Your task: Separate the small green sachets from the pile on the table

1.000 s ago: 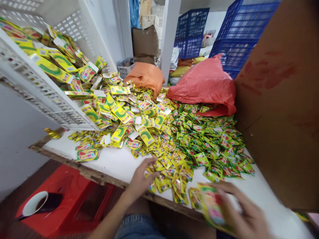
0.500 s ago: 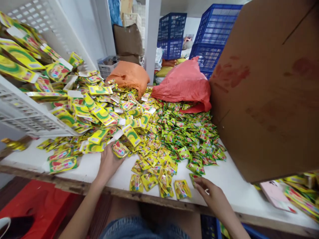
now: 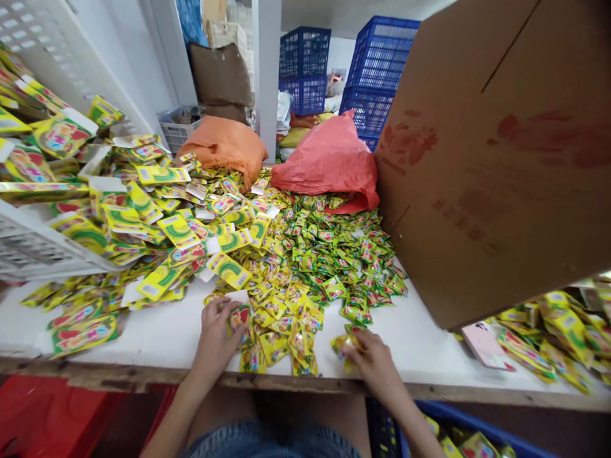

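Note:
My left hand (image 3: 217, 334) is closed around a small printed candy box (image 3: 240, 321) with a watermelon picture, its white flap (image 3: 237, 296) standing up. Near the table's front edge, my right hand (image 3: 375, 362) has its fingers pinched on a yellow candy sachet (image 3: 341, 346); a bit of green wrapper shows by the fingertips. Between the hands lie loose yellow sachets (image 3: 274, 346). Behind them spreads a heap of green sachets (image 3: 334, 254), and flattened or open boxes (image 3: 179, 229) are piled to the left.
A white crate (image 3: 57, 248) on its side spills boxes at the left. An orange sack (image 3: 224, 143) and a red sack (image 3: 329, 159) lie at the back. A large cardboard carton (image 3: 477, 178) stands on the right, by a pink card (image 3: 487, 343). Below the edge is a blue crate (image 3: 501, 432).
My left hand has lifted the box and turned it upright, its flap now toward the top. My right hand has moved left and picked up the nearest yellow sachet. The view has shifted right.

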Tool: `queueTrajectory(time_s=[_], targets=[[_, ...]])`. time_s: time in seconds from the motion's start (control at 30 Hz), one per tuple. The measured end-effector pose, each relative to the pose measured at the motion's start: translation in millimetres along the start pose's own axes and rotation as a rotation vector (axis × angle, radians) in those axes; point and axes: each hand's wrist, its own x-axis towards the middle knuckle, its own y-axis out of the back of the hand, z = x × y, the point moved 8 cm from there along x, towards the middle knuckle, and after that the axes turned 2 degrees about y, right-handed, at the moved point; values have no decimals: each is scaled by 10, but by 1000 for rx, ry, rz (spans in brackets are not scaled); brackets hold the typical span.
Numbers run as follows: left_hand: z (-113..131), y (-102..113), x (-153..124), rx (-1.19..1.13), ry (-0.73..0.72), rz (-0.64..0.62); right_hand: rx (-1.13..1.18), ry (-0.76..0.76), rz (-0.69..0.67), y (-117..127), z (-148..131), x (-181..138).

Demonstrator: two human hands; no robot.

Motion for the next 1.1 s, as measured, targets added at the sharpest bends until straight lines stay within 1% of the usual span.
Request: queueTrajectory(time_s=[0.07,0.1,0.17,0.23,0.3,0.33,0.37,0.4,0.47,0.5,0.53,0.57,0.63,0.7,0.77,0.83,0.9,0.97,1.0,1.07,1.1], targets=[[25,33,-13,-78,50,51,129,-119,160,135,326,-4],[35,22,-26,-138,81,55,152,-165,213,158,442,-8],[50,-67,-69,-286,169,6,86,-237,268,139,555,-12],[73,-168,-128,-455,259,-40,-48,-292,296,84,543,-9],[95,-213,-178,-627,324,-28,-60,-295,307,9,461,8],[101,-229,-195,-694,348,-26,-18,-268,298,-36,404,23],[103,-256,-208,-735,371,-51,47,-228,287,-75,341,36],[101,-302,-219,-752,398,-109,122,-188,280,-101,278,43],[86,-417,-250,-739,451,-271,246,-114,273,-114,147,36],[75,-464,-268,-735,473,-339,280,-72,264,-108,67,26],[62,-495,-282,-746,495,-382,295,-17,244,-101,-30,14],[52,-511,-292,-775,516,-399,281,48,211,-99,-140,0],[58,-512,-297,-876,551,-379,187,183,115,-123,-360,-44],[109,-511,-300,-1004,572,-359,73,276,-1,-182,-499,-97],[195,-550,-319,-1114,582,-402,-37,303,-117,-242,-525,-135],[253,-612,-350,-1153,603,-460,-104,299,-225,-261,-504,-142],[269,-669,-367,-1126,619,-482,-58,287,-275,-198,-539,-104],[296,-710,-354,-1082,604,-484,119,275,-239,-82,-699,-23],[338,-728,-339,-1071,579,-500,240,262,-185,-24,-813,28],[456,-750,-302,-1057,512,-541,484,222,-32,36,-1046,125],[514,-750,-284,-1044,481,-555,577,197,51,25,-1143,163]])
